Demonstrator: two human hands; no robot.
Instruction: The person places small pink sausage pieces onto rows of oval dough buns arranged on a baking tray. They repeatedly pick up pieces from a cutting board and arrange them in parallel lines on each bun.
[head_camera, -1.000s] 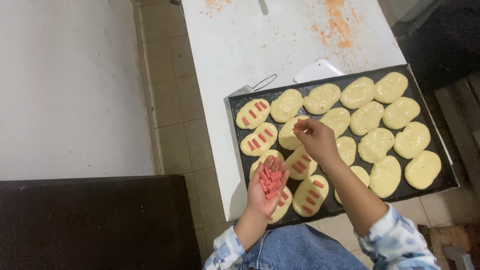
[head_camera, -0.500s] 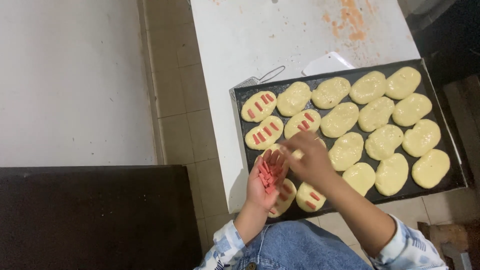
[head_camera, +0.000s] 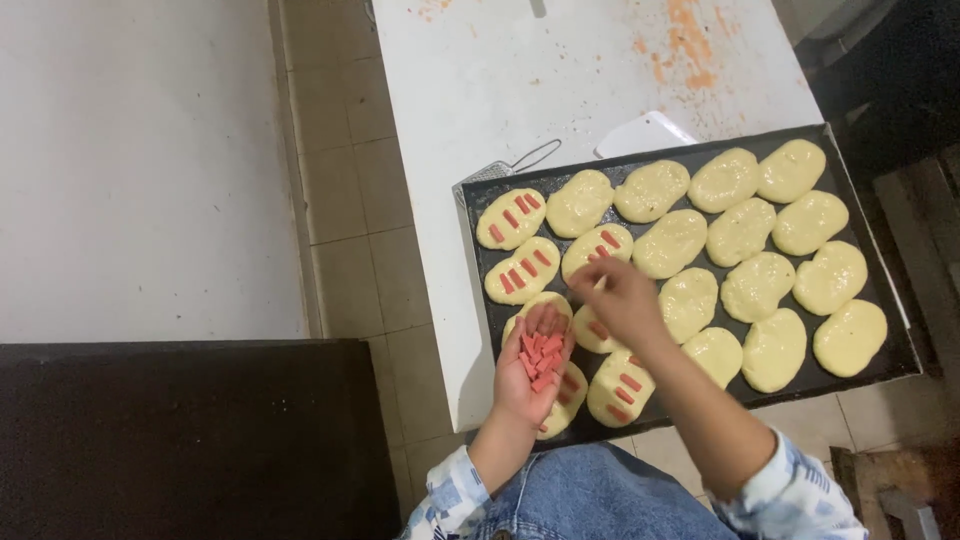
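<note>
A black baking tray (head_camera: 612, 173) on a white table (head_camera: 520, 90) carries several oval pieces of yellow dough. The pieces at the left, such as one at the corner (head_camera: 512, 218), have red sausage strips pressed into them; those at the right, like the far one (head_camera: 790, 170), are plain. My left hand (head_camera: 535, 375) is palm up over the tray's near left corner, cupping a pile of red sausage strips (head_camera: 542, 358). My right hand (head_camera: 622, 300) hovers just right of it, fingers pinched together on a strip, below a dough piece (head_camera: 597, 248) with strips.
A white flat card (head_camera: 645, 135) and a wire tool (head_camera: 505, 168) lie on the table behind the tray. Orange stains mark the table's far end. A tiled floor (head_camera: 350, 200) separates the table from a white surface (head_camera: 140, 160) and a dark block (head_camera: 180, 440) at the left.
My right hand went from the dough down to the pile in my left palm, then lifted away to the right with its fingers pinched. My left hand stayed put.
</note>
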